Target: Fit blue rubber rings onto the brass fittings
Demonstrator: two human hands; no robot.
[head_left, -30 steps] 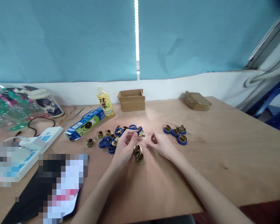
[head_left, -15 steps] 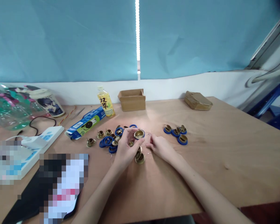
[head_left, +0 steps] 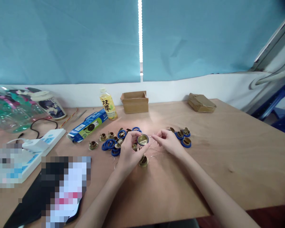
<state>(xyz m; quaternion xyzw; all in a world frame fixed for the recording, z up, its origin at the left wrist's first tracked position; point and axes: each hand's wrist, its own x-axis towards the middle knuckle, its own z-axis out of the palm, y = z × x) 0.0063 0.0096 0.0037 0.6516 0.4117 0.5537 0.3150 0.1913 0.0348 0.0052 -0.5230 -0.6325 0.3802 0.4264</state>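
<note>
Between the thumb and fingers of my left hand point(head_left: 130, 150) is a round brass-coloured cup point(head_left: 143, 139), its hollow side tilted toward me. My right hand point(head_left: 167, 141) pinches a thin wire ring point(head_left: 152, 136) just right of the cup's rim. Whether the wire touches the cup I cannot tell. Another brass cup point(head_left: 143, 161) sits on the table below my left hand, with a loose wire ring point(head_left: 152, 157) beside it. Left of the hand lie several blue rings point(head_left: 109, 144) and more brass cups point(head_left: 103, 136), partly covered by my fingers.
Several brass cups with blue rings point(head_left: 186, 142) stand right of my right hand. Farther back are an open cardboard box point(head_left: 136, 105), a yellow drink bottle point(head_left: 108, 104), a blue carton point(head_left: 87, 125) and a brown packet point(head_left: 201, 103). A power strip point(head_left: 41, 148) lies left.
My right hand has moved slightly up and right, and the wire ring is now raised beside the cup. The cup in my left hand has tipped further toward me.
</note>
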